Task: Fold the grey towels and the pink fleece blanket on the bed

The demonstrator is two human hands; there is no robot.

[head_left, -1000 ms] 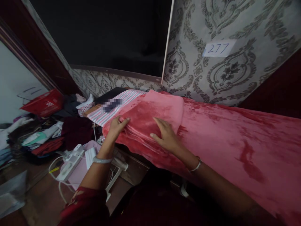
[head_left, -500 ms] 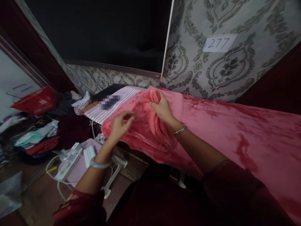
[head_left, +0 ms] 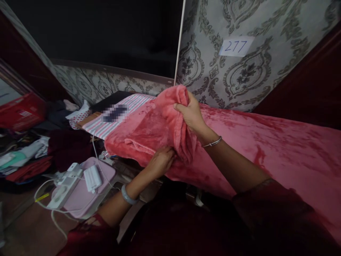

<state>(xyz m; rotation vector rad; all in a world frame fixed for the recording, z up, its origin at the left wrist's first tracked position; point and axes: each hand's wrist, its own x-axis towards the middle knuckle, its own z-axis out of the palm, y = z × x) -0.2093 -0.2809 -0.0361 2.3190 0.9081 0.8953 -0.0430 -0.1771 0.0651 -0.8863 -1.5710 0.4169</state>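
Observation:
A thick folded piece of pink plush cloth (head_left: 170,121) is held up at its far end over the spread. I cannot tell if it is a garment or a blanket. My right hand (head_left: 192,113) grips its upper right folds, thumb on the near side. At the lower edge my left hand (head_left: 163,161) is closed, its fingers curled against the cloth and their tips partly hidden. Underneath lies a pink plush spread (head_left: 247,156), darker red in patches.
Left of the cloth is a striped cover (head_left: 125,108) with a blurred dark object on it. A pink stool (head_left: 82,199) bears a power strip (head_left: 65,188) and a white power bank (head_left: 92,179) with cables. Clothes (head_left: 23,153) are heaped at left. Behind stands a large dark screen (head_left: 106,35).
My left hand has come down and right, from open above the cloth to closed at its lower edge. My right hand has raised the folded end slightly. The view has shifted right.

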